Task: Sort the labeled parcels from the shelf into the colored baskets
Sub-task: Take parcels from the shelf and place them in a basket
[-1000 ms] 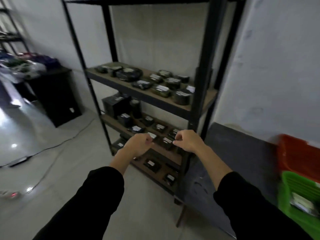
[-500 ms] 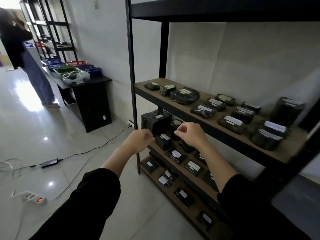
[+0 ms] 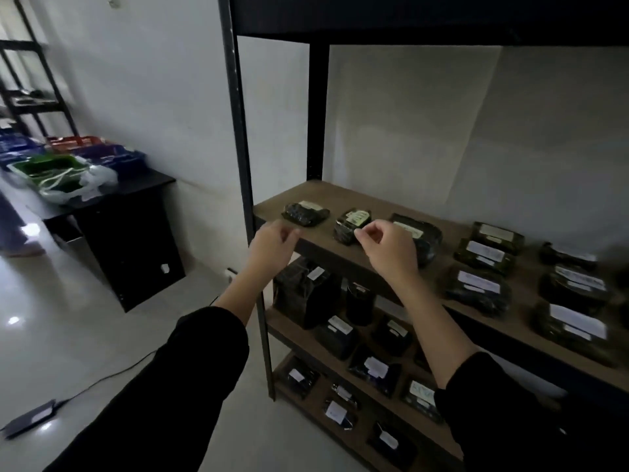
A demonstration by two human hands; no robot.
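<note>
A black metal shelf unit (image 3: 242,185) with wooden boards carries several dark wrapped parcels with white labels. At the upper board's left end lie a small parcel (image 3: 305,212) and a second parcel (image 3: 350,223). My left hand (image 3: 272,245) hovers at the board's front edge, just below the leftmost parcel, fingers loosely curled and holding nothing. My right hand (image 3: 388,248) hangs in front of the second parcel and partly covers a larger one (image 3: 420,233); its fingers are curled and empty. Neither hand touches a parcel. More parcels fill the lower boards (image 3: 340,330).
At the left, a black table (image 3: 136,212) bears a green basket (image 3: 51,165), a blue one (image 3: 115,156) and a red one (image 3: 73,142). A cable and a power adapter (image 3: 30,419) lie on the glossy floor. Another shelf rack (image 3: 34,97) stands far left.
The view has closed in on the upper board. Both hands have risen from the middle board's height to the upper board's front edge, still empty.
</note>
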